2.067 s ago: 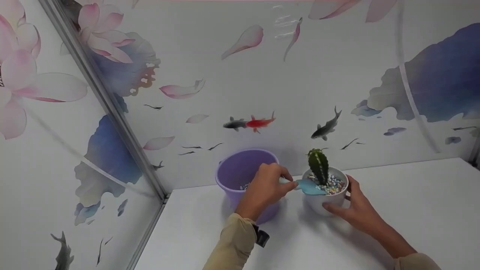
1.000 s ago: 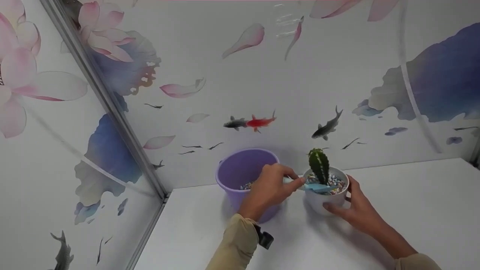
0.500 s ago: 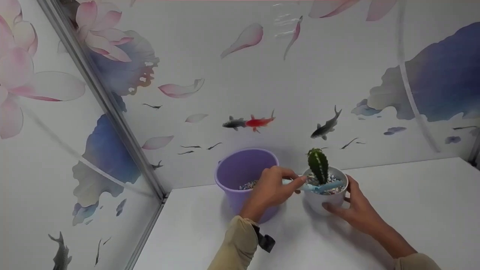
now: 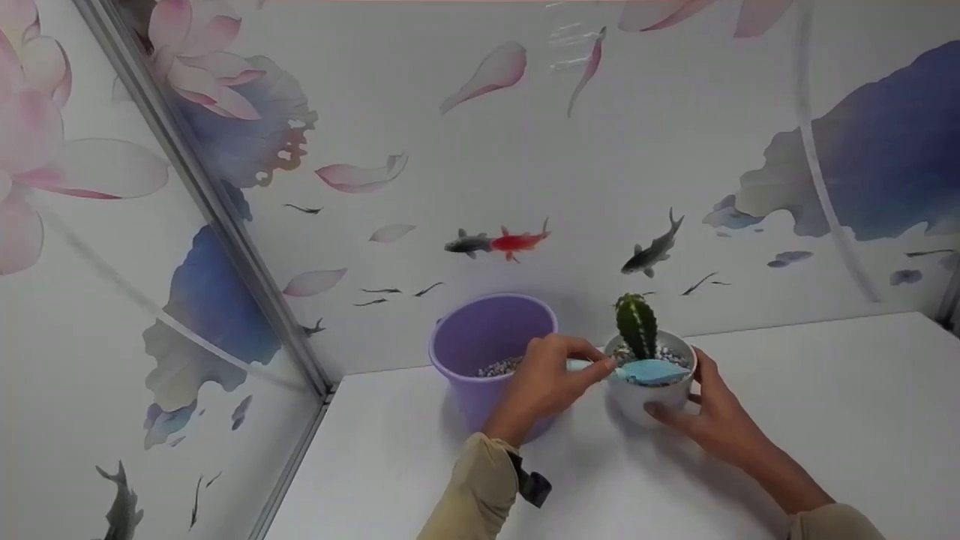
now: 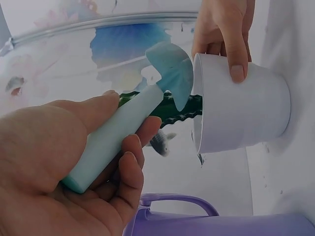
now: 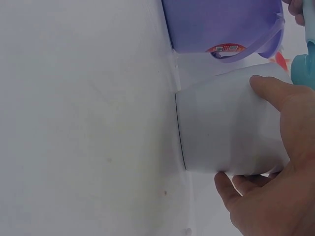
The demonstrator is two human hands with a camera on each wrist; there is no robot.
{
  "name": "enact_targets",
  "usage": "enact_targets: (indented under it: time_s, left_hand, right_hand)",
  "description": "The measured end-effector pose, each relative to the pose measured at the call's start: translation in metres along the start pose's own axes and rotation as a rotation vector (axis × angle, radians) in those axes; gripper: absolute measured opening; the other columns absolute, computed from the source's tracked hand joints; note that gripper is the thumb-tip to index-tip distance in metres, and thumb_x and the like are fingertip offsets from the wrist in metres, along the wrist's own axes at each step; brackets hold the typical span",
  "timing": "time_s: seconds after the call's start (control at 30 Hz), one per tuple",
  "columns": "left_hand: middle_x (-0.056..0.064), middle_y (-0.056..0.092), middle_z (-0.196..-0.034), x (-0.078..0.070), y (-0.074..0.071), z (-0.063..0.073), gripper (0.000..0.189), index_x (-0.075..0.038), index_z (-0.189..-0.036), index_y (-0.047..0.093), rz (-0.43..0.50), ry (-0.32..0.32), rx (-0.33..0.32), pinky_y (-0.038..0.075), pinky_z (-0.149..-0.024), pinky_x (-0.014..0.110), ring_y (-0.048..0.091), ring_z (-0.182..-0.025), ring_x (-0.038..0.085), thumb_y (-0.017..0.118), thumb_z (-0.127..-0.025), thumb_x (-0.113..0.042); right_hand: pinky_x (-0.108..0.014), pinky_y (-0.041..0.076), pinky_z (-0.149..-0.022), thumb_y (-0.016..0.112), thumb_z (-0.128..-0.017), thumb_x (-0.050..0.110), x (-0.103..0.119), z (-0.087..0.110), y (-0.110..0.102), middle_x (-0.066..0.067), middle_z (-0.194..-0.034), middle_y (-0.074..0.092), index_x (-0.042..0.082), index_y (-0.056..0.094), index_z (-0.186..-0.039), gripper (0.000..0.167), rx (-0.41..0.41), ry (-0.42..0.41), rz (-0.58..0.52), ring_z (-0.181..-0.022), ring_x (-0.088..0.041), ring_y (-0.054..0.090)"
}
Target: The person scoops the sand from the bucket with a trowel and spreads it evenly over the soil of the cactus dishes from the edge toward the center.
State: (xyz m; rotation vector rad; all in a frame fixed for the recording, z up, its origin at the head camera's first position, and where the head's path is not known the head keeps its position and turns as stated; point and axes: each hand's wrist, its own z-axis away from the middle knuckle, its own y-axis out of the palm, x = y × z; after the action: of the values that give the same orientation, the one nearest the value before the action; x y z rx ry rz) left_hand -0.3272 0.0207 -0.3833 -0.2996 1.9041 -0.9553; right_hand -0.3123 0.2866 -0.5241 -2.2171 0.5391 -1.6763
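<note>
My left hand grips the pale handle of a small light-blue shovel, fingers curled round it. The shovel's blade lies over the front of the mouth of a white pot. In the left wrist view the blade stands just outside the pot's rim, in front of a green ridged cactus. Around the cactus lie small multicoloured pebbles, partly hidden by the blade. My right hand holds the pot from the right, with the thumb on one side and the fingers on the other.
A purple bucket stands left of the pot, behind my left hand, with pebbles inside. Both stand on a white table, near a white wall printed with fish and lotus. A metal strip runs up the corner on the left.
My left hand has shifted slightly right. The shovel's blade has slid rightward across the pot, tilted on edge, then turned to show its broad face. My right hand keeps its hold on the pot.
</note>
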Motion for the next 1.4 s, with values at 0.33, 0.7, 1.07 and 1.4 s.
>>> enact_targets:
  time_s: [0.33,0.7,1.07,1.4]
  left_hand:
    - [-0.021,0.079,-0.104,0.005,0.0,0.005,0.01,-0.029,-0.103,0.086,0.032,0.019,0.001,0.059,-0.098,0.03,0.072,-0.108,0.003,0.081,-0.099,-0.036]
    - [-0.02,0.078,-0.104,0.018,-0.007,0.017,0.011,-0.029,-0.108,0.085,0.072,0.012,-0.048,0.056,-0.091,0.026,0.067,-0.1,0.001,0.082,-0.099,-0.034]
    - [-0.01,0.081,-0.112,0.029,-0.021,0.032,0.019,-0.02,-0.113,0.085,0.093,0.069,-0.108,0.059,-0.1,0.035,0.072,-0.11,0.008,0.082,-0.099,-0.033]
    - [-0.011,0.082,-0.113,0.041,-0.031,0.043,0.016,-0.025,-0.112,0.085,0.093,0.067,-0.183,0.058,-0.094,0.027,0.073,-0.106,0.005,0.081,-0.099,-0.033]
  right_hand:
    - [-0.076,0.042,-0.114,0.087,-0.093,0.043,0.0,0.001,0.0,-0.026,-0.174,0.022,0.007,0.001,-0.172,0.122,0.011,-0.004,-0.014,-0.161,-0.053,0.025]
    - [-0.074,0.044,-0.113,0.089,-0.091,0.041,-0.002,-0.001,0.001,-0.028,-0.173,0.024,0.004,0.004,-0.171,0.123,-0.003,-0.019,-0.002,-0.158,-0.054,0.028]
    - [-0.077,0.038,-0.117,0.09,-0.091,0.04,0.001,0.0,0.0,-0.029,-0.171,0.027,0.001,0.007,-0.17,0.121,-0.03,-0.046,0.006,-0.158,-0.055,0.029]
    - [-0.076,0.029,-0.123,0.089,-0.092,0.038,0.01,0.0,-0.002,-0.032,-0.172,0.023,-0.003,0.004,-0.17,0.122,-0.06,-0.047,-0.009,-0.159,-0.056,0.025]
